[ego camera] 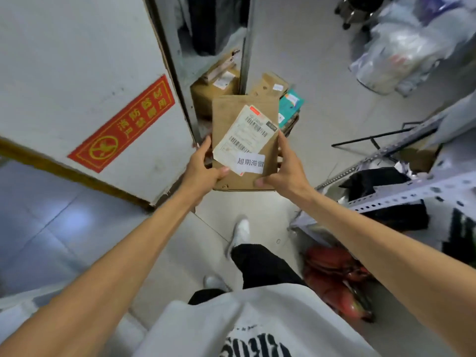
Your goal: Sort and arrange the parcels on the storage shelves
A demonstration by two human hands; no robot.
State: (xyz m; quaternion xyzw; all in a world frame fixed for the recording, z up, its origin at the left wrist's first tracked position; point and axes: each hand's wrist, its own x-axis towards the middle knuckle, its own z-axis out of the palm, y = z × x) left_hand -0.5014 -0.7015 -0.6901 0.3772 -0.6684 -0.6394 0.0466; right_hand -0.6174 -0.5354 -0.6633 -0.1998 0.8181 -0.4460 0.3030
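We hold the parcel (229, 117) in the air at arm's reach, above the floor (316, 112), with its labelled face toward us. It is a flat brown cardboard mailer. We judge it light and fairly stiff, with a dry matt skin that should not slip.

The shipping label (248, 130) sits askew and a white sticker (251, 163) overlaps its lower end. We therefore advise taking hold of the bare cardboard at the side edges, not the paper.

The left hand (203, 168) grips the left edge, with the thumb across the front and the fingers wrapped round the edge. The right hand (286, 168) grips the right edge low down, with the thumb on the front near the bottom corner.

Beyond the parcel, brown boxes (215, 90) and a teal box (289, 106) are piled on the floor beside a metal post (244, 47). A perforated steel shelf (401, 195) stands to the right, holding dark bags (373, 181). A white panel with a red sign (121, 124) stands to the left.

The floor is smooth tile. The passage looks narrow, so we judge that turning calls for care.
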